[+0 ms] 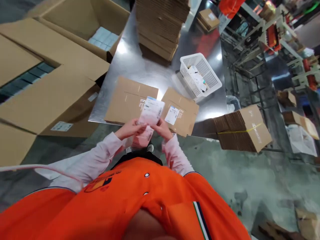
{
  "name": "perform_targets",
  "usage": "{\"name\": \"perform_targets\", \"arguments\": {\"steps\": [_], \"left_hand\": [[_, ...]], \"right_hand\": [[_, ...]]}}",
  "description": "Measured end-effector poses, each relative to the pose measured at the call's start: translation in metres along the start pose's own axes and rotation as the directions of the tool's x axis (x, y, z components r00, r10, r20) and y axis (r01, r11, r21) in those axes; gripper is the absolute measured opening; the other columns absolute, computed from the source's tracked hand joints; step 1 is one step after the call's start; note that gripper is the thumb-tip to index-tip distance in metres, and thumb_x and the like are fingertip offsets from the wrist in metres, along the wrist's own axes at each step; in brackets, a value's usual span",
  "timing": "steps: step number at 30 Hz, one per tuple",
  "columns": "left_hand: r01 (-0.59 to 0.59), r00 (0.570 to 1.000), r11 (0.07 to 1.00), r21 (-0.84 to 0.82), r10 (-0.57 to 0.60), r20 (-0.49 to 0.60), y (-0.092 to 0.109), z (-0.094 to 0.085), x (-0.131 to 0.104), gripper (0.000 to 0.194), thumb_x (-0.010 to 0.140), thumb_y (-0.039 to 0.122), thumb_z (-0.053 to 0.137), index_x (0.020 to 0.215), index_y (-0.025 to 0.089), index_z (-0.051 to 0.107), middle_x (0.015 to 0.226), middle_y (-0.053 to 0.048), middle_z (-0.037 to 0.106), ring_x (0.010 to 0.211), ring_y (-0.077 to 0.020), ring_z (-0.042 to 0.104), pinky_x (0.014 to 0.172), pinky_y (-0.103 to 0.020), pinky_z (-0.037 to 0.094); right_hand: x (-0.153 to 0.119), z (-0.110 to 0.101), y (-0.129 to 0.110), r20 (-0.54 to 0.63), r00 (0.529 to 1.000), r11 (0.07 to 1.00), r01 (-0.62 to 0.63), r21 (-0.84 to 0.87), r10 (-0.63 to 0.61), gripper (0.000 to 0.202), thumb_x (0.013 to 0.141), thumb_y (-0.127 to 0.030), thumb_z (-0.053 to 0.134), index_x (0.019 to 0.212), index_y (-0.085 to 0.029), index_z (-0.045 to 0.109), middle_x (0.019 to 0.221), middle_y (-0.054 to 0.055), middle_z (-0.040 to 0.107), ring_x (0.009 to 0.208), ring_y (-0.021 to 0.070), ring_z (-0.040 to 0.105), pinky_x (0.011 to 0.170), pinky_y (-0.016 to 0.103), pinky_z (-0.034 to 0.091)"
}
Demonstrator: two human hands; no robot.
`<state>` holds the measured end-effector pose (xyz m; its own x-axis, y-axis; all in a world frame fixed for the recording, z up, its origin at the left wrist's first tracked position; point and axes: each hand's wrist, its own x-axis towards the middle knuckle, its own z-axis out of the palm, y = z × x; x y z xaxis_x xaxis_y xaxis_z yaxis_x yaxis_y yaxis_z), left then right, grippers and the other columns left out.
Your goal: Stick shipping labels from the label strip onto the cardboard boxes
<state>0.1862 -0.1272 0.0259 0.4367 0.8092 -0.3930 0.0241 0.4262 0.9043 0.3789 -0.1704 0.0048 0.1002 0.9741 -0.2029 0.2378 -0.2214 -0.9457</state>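
Both my hands grip a strip of printed white labels (152, 110) near the front edge of the metal table (112, 90). My left hand (131, 129) is closed on its left side, and my right hand (163, 129) pinches its right side. The lower part of the strip hangs below my fingers, tinted pink. Under and behind it, a flat brown carton (127, 100) lies on the left. Another flat carton (185, 110) lies on the right, with a white label (172, 115) on it.
A tall stack of flattened cardboard (160, 26) stands at the back. A white basket (212, 80) holding papers is at the right. Large open boxes (67, 46) fill the left. A strapped cardboard bundle (255, 130) sits beyond the table's right edge.
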Motion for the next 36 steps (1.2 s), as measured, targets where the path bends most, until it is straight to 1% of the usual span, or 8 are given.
{"name": "perform_targets", "arguments": {"steps": [2, 5, 9, 13, 19, 24, 30, 36], "left_hand": [[0.015, 1.0, 1.0, -0.001, -0.015, -0.004, -0.006, -0.003, -0.002, 0.057, 0.045, 0.055, 0.093, 0.077, 0.015, 0.067, 0.074, -0.007, 0.069, 0.073, -0.0223, 0.063, 0.068, -0.031, 0.05], [-0.103, 0.969, 0.991, -0.09, 0.08, -0.235, -0.009, -0.015, -0.002, 0.066, 0.039, 0.055, 0.094, 0.082, 0.014, 0.067, 0.083, -0.006, 0.071, 0.078, -0.0205, 0.063, 0.074, -0.03, 0.051], [-0.151, 0.947, 0.971, -0.187, 0.087, -0.31, -0.01, -0.032, -0.006, 0.066, 0.043, 0.059, 0.092, 0.083, 0.011, 0.07, 0.081, -0.006, 0.07, 0.073, -0.0165, 0.06, 0.07, -0.027, 0.049], [-0.107, 0.938, 0.992, -0.068, 0.078, -0.339, -0.02, -0.038, -0.013, 0.056, 0.05, 0.061, 0.087, 0.068, 0.01, 0.07, 0.061, -0.002, 0.061, 0.06, -0.0128, 0.051, 0.058, -0.023, 0.039], [-0.113, 0.818, 0.994, 0.001, 0.094, -0.568, -0.048, -0.042, -0.001, 0.051, 0.059, 0.059, 0.078, 0.052, 0.014, 0.057, 0.051, 0.001, 0.05, 0.053, -0.0106, 0.043, 0.051, -0.023, 0.03], [0.067, 0.959, 0.959, -0.275, -0.138, -0.247, -0.08, -0.061, 0.012, 0.057, 0.042, 0.039, 0.093, 0.087, 0.012, 0.073, 0.081, -0.006, 0.073, 0.073, -0.0201, 0.065, 0.069, -0.029, 0.052], [0.326, 0.916, 0.869, -0.372, -0.387, -0.102, -0.135, -0.076, -0.03, 0.062, 0.03, 0.032, 0.096, 0.085, 0.014, 0.073, 0.087, -0.012, 0.076, 0.087, -0.0311, 0.071, 0.082, -0.041, 0.057], [0.394, 0.912, 0.905, -0.159, -0.406, -0.053, -0.125, -0.099, -0.081, 0.042, 0.038, 0.038, 0.092, 0.067, 0.014, 0.072, 0.069, -0.009, 0.072, 0.066, -0.0252, 0.066, 0.062, -0.033, 0.054]], "right_hand": [[-0.003, 0.041, 0.004, -0.015, 1.0, 0.995, 0.028, 0.096, -0.027, 0.049, 0.083, -0.053, 0.069, 0.115, -0.015, 0.071, 0.116, 0.01, 0.075, 0.108, 0.0239, 0.07, 0.1, 0.038, 0.057], [-0.008, 0.066, 0.01, -0.006, 1.0, 0.995, -0.014, 0.095, 0.015, 0.049, 0.081, -0.056, 0.071, 0.107, -0.014, 0.073, 0.111, 0.012, 0.076, 0.105, 0.0267, 0.071, 0.1, 0.042, 0.056], [0.007, 0.062, 0.001, 0.22, 0.974, 0.994, -0.073, 0.079, 0.054, 0.057, 0.07, -0.057, 0.083, 0.106, -0.014, 0.074, 0.107, 0.011, 0.077, 0.101, 0.0275, 0.072, 0.095, 0.042, 0.059], [0.03, 0.056, -0.021, 0.18, 0.983, 0.998, 0.038, 0.049, -0.046, 0.057, 0.065, -0.054, 0.087, 0.106, -0.016, 0.077, 0.103, 0.009, 0.078, 0.097, 0.0242, 0.073, 0.09, 0.035, 0.059], [0.055, 0.069, -0.019, 0.191, 0.981, 0.996, 0.034, -0.08, -0.018, 0.023, 0.076, -0.038, 0.081, 0.084, -0.016, 0.08, 0.08, 0.007, 0.077, 0.077, 0.0229, 0.072, 0.077, 0.035, 0.059], [0.121, 0.082, -0.01, -0.009, 0.986, 0.911, 0.153, -0.382, -0.169, 0.011, 0.076, -0.025, 0.08, 0.082, -0.015, 0.08, 0.108, 0.011, 0.072, 0.109, 0.0238, 0.066, 0.103, 0.036, 0.05], [0.193, 0.093, -0.003, -0.112, 0.989, 0.693, -0.015, -0.721, -0.095, 0.045, 0.081, -0.037, 0.078, 0.121, -0.016, 0.073, 0.143, 0.017, 0.053, 0.134, 0.0327, 0.047, 0.114, 0.049, 0.036], [0.143, 0.125, 0.016, 0.402, 0.906, 0.366, 0.421, -0.83, -0.132, 0.078, 0.094, -0.043, 0.063, 0.156, -0.005, 0.036, 0.166, 0.025, 0.02, 0.157, 0.037, 0.011, 0.125, 0.06, 0.004]]}}
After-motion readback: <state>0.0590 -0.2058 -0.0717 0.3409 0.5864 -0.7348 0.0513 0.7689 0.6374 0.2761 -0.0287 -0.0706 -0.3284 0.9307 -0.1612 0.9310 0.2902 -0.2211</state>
